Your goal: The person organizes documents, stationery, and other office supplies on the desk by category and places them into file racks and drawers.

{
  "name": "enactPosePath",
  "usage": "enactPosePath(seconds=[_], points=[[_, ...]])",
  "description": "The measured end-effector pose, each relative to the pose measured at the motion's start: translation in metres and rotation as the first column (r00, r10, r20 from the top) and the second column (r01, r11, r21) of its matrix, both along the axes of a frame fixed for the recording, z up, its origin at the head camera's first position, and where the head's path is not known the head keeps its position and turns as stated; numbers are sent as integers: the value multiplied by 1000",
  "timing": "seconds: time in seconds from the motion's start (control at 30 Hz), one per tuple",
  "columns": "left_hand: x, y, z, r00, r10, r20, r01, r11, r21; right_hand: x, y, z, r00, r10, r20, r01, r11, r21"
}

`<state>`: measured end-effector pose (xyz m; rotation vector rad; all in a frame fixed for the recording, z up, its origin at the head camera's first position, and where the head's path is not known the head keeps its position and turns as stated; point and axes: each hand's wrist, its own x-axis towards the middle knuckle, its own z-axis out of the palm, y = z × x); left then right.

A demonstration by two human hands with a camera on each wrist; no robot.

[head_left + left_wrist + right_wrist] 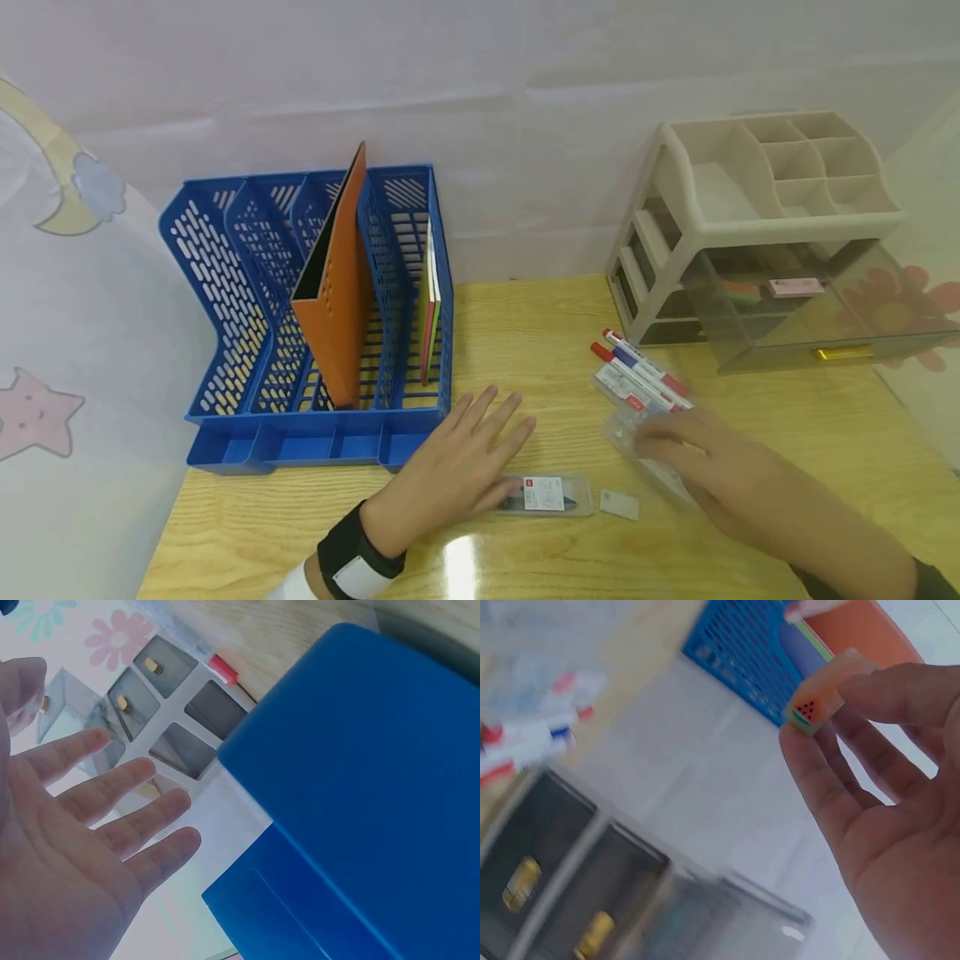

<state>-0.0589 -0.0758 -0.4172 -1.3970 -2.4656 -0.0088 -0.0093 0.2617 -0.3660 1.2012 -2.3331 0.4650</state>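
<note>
Between the thumb and fingers of my right hand, a small peach-coloured eraser with a watermelon print is pinched. In the head view this right hand is blurred, above crumpled clear plastic packaging. My left hand has its fingers spread, palm down, beside the blue desk file rack; the left wrist view shows its palm with nothing in it. The left thumb overlaps the end of a clear plastic case with a white label. A small white block lies right of that case.
Several markers lie near a beige drawer organizer. Its clear drawer stands pulled out, with a pink eraser inside. An orange folder and thin booklets stand in the blue rack.
</note>
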Motion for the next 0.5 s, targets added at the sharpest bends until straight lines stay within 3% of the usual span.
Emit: enactPosePath(seconds=[0.27, 0.5], points=[[-2, -1, 5, 1000, 3, 8, -2, 1000, -17, 1, 12, 52, 998, -38, -50, 38, 999, 5], [-2, -2, 7, 1000, 1, -16, -1, 1000, -6, -6, 19, 79, 993, 16, -120, -22, 999, -50]])
